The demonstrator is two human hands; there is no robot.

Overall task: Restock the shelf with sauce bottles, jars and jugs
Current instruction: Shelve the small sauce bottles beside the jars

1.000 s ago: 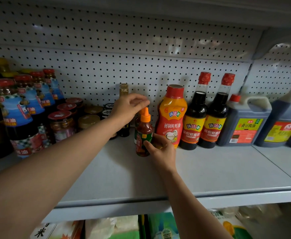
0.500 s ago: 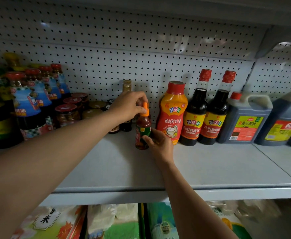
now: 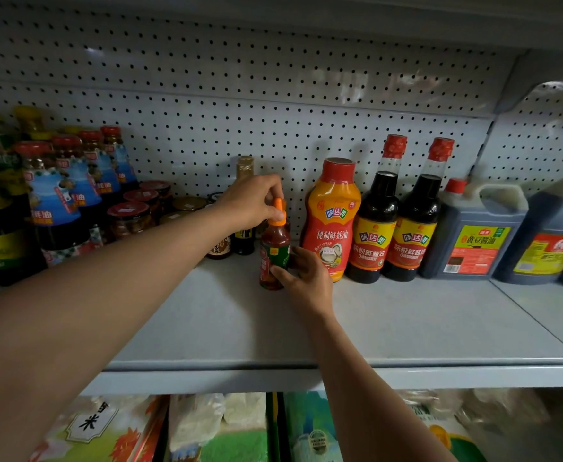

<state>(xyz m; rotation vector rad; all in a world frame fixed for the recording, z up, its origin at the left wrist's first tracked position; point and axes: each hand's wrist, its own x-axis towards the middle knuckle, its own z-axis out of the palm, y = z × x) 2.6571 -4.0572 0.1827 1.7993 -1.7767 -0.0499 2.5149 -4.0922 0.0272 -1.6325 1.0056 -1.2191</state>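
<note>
Left hand [image 3: 255,203] pinching orange cap, right hand [image 3: 307,278] gripping small sauce bottle [image 3: 273,255]

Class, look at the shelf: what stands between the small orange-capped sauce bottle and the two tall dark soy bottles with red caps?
In the head view, one orange squeeze bottle with a red cap stands there, beside the small bottle and the soy bottles.

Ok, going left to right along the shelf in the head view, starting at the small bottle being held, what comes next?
small orange-capped bottle → orange squeeze bottle → first dark red-capped bottle → second dark red-capped bottle → handled jug → large dark jug.
</note>
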